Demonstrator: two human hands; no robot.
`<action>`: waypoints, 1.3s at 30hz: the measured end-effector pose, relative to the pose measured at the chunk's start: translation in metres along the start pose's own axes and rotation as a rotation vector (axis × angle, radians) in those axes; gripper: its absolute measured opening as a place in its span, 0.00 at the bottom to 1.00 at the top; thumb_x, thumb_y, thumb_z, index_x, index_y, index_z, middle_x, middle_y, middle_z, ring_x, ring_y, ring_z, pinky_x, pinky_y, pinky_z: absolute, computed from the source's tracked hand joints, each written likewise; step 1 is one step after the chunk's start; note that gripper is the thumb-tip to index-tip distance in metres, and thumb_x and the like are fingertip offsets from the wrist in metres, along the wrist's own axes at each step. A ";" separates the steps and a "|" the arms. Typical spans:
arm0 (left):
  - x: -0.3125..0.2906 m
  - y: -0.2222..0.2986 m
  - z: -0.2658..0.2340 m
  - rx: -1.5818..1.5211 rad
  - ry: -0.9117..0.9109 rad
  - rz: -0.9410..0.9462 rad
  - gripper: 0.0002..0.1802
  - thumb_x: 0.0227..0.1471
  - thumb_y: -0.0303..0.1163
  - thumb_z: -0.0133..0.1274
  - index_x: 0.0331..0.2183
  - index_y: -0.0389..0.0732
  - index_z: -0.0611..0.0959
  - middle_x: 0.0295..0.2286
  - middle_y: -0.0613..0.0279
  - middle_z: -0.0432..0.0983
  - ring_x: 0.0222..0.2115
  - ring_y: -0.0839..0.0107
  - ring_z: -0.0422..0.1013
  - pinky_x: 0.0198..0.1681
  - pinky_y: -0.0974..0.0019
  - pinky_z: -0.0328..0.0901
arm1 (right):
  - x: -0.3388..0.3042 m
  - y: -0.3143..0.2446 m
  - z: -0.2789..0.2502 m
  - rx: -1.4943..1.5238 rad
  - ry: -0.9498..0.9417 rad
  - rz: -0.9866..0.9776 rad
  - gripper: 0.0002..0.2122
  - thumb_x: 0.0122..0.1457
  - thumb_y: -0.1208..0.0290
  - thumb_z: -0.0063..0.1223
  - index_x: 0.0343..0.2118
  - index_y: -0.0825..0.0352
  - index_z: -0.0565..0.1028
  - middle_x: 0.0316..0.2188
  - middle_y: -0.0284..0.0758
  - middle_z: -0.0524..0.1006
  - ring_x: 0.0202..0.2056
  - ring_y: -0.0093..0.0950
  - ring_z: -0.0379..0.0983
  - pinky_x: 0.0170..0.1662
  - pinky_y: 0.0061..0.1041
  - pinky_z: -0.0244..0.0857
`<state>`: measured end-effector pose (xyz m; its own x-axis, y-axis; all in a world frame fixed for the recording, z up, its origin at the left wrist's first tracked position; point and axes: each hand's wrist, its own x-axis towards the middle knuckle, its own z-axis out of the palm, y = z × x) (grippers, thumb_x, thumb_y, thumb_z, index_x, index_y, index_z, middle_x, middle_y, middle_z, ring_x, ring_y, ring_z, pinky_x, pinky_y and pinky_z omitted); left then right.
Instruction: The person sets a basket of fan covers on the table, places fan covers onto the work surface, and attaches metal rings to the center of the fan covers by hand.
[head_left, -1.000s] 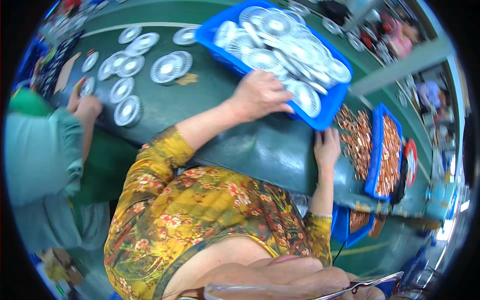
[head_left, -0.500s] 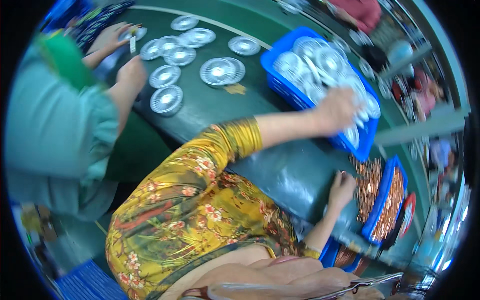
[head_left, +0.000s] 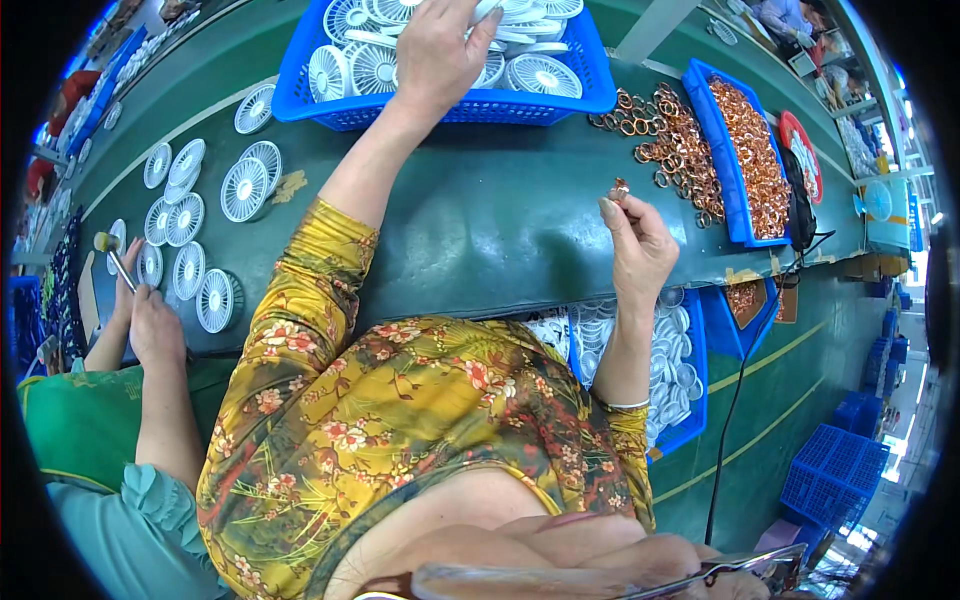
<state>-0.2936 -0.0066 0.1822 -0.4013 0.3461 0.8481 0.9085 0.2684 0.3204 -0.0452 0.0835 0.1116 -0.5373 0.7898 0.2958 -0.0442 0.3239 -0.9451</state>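
Observation:
My left hand (head_left: 440,62) reaches into a blue basket (head_left: 450,112) at the top of the view. The basket is heaped with white slotted round discs (head_left: 543,76). My thumb and fingers close on the edge of one disc; the fingertips are partly cut off by the picture's edge. Over the green table, my right hand (head_left: 645,245) is raised, pinching a small copper ring (head_left: 620,188) between thumb and forefinger. Beyond it lies a loose heap of copper rings (head_left: 685,155), beside a long blue tray (head_left: 735,190) full of similar rings.
More white discs (head_left: 245,190) lie at the left, near a co-worker's hands (head_left: 155,325) with a hammer (head_left: 122,270). A red round tray (head_left: 800,155) stands beyond the ring tray. Below the table's right edge are a blue crate of clear-white parts (head_left: 675,370) and a hanging black cable (head_left: 735,440).
The view has turned, bringing the basket to the top middle and the rings to the upper right. My left hand stays at the discs. The ring at my right fingertips shows more plainly.

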 end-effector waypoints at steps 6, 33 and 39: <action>-0.069 0.069 -0.017 -0.827 -0.221 -0.441 0.20 0.59 0.43 0.42 0.39 0.34 0.74 0.26 0.59 0.73 0.29 0.77 0.66 0.34 0.69 0.64 | -0.002 -0.031 0.003 -0.079 -0.054 -0.512 0.07 0.45 0.79 0.62 0.28 0.70 0.77 0.26 0.35 0.76 0.28 0.25 0.71 0.30 0.21 0.64; -0.114 0.112 -0.097 -1.260 -0.707 -0.628 0.29 0.51 0.41 0.54 0.49 0.35 0.65 0.37 0.62 0.70 0.38 0.78 0.66 0.41 0.72 0.64 | -0.023 -0.055 -0.003 -0.183 -0.557 -0.774 0.11 0.53 0.71 0.53 0.38 0.70 0.77 0.47 0.43 0.72 0.59 0.49 0.52 0.60 0.46 0.44; -0.127 0.103 -0.097 -0.978 -0.670 -0.416 0.27 0.52 0.38 0.52 0.50 0.36 0.65 0.41 0.53 0.71 0.40 0.64 0.71 0.42 0.64 0.65 | -0.039 -0.040 0.007 0.181 -0.547 -0.241 0.18 0.55 0.77 0.45 0.50 0.74 0.68 0.57 0.51 0.59 0.59 0.43 0.53 0.59 0.37 0.49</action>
<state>-0.1379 -0.1096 0.1486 -0.3975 0.8605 0.3186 0.2896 -0.2117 0.9334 -0.0285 0.0355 0.1369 -0.8458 0.3088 0.4351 -0.3342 0.3291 -0.8832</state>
